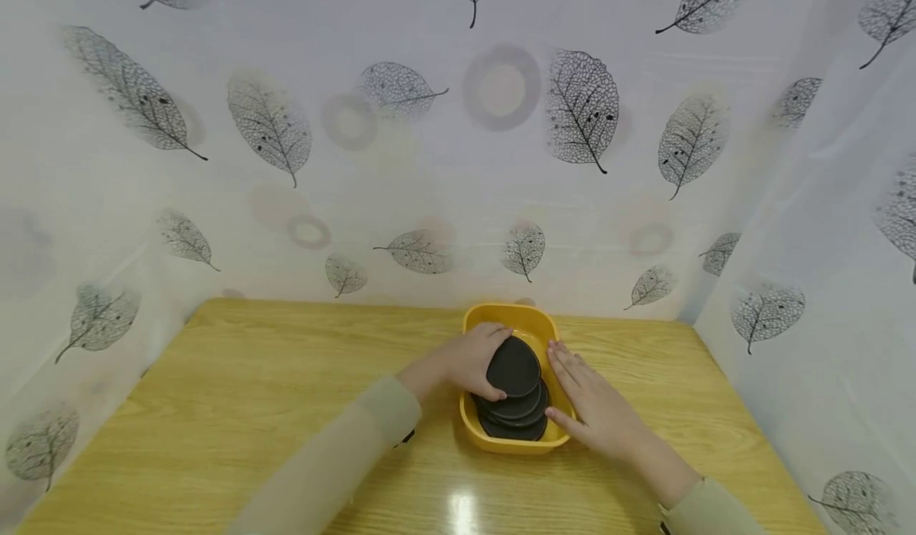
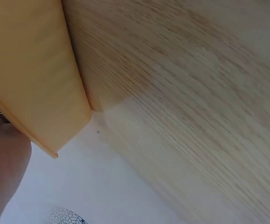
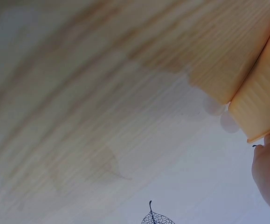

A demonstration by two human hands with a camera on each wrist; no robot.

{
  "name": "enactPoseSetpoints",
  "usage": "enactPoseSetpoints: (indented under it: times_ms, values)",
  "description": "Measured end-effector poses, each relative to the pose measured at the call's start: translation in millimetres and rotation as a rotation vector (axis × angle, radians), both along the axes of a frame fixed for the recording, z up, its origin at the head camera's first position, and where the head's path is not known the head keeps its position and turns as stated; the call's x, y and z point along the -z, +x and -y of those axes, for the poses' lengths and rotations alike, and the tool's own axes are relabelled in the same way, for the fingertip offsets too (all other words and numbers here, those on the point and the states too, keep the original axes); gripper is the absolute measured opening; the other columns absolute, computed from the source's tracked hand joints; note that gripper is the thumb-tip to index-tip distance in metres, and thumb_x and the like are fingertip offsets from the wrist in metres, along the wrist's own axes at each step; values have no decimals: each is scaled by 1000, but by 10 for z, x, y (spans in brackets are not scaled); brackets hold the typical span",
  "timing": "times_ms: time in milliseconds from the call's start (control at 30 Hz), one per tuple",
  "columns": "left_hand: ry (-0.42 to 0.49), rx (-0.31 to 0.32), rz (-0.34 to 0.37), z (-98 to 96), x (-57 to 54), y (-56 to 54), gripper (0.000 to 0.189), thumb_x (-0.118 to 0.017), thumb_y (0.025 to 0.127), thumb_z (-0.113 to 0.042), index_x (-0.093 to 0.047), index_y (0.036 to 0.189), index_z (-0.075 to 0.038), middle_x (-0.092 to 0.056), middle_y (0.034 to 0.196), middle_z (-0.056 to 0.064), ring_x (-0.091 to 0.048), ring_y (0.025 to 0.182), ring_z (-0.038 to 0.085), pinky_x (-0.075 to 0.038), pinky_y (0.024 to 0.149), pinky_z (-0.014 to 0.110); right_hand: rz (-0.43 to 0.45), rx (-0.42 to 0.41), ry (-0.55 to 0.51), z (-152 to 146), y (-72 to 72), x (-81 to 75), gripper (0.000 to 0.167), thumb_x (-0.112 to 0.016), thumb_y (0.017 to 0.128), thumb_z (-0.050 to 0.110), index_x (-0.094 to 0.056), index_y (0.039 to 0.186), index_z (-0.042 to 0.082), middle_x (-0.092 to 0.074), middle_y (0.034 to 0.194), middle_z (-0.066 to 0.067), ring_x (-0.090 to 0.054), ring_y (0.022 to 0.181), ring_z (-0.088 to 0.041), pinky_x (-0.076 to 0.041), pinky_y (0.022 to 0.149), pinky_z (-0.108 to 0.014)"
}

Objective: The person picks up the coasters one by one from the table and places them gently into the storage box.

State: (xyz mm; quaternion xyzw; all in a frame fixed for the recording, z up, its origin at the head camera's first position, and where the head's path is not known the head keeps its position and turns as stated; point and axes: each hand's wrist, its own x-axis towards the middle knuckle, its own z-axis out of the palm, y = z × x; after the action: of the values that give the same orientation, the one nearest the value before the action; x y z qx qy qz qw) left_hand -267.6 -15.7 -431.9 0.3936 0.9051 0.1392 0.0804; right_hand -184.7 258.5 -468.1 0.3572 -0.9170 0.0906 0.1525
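Note:
A yellow plastic basket (image 1: 510, 444) stands at the middle of the table's far part, with several flat black round coasters in an overlapping pile inside it. Over the left rim reaches my left hand (image 1: 472, 362), its thumb and fingers gripping the uppermost coaster (image 1: 514, 366) by its edge. The lower coasters (image 1: 510, 430) fan out toward the near end. My right hand (image 1: 604, 412) lies along the right rim, fingers straight and thumb stretched out. In the wrist views, the outer wall of the basket (image 2: 37, 70) hides most of what each hand touches.
The basket rests on a wood-grain table (image 1: 300, 376). A pale sheet with a leaf print (image 1: 401, 177) hangs close behind the table's back edge and along both sides. Light reflects off the tabletop near the front.

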Motion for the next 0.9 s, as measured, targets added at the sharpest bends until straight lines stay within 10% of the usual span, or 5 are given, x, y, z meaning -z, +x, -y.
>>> enactPoseSetpoints:
  times_ms: [900]
  values:
    - [-1,-29,-27,241,-55,95,80,-66,104,-41,-35,164,1,-39,169,20,-41,156,33,-34,130,45,-10,-2,-7,15,-33,20,82,-67,102,36,-34,161,-9,-36,167,-30,-38,155,-43,4,132,-19]
